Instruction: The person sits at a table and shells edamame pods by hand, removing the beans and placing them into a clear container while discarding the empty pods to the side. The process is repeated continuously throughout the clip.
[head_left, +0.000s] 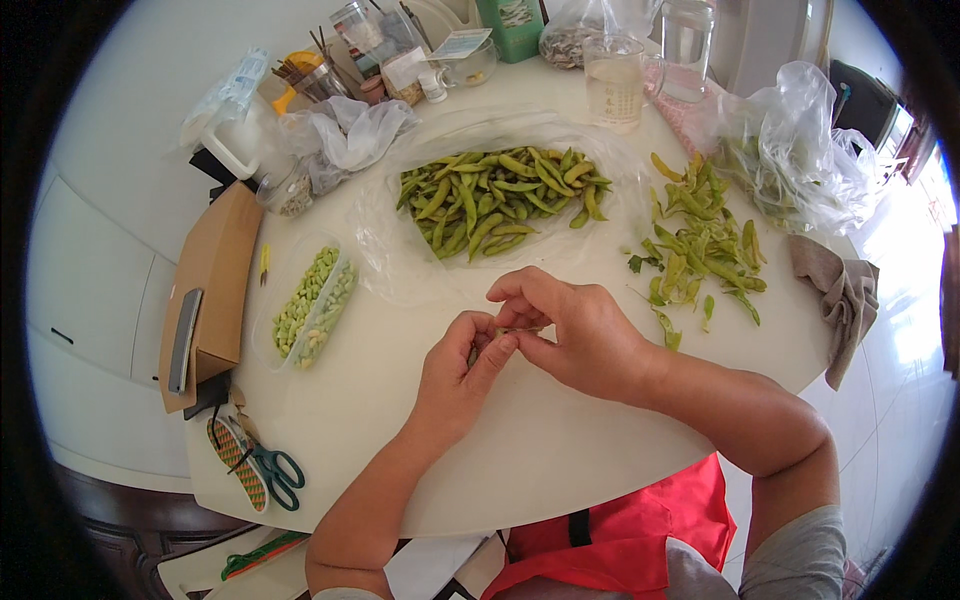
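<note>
Over the middle of the table, my left hand (457, 371) grips a green bean pod (472, 354), mostly hidden by the fingers. Close against it, my right hand (589, 337) pinches a thin strand or pod end (523, 329); which of the two I cannot tell. Beyond my hands, a heap of whole edamame pods (495, 195) lies on an opened clear plastic bag (382, 244). To the left stands a clear plastic box (283, 366) holding shelled green beans (307, 296). Split pod shells (697, 247) are scattered in a pile to the right.
Green-handled scissors (277, 476) and a patterned case (238, 465) lie at the left edge, near a cardboard box (210, 292). A glass mug (616, 86) and a lidded jar (686, 49) stand behind. At right are a filled plastic bag (795, 157) and a brown cloth (840, 292).
</note>
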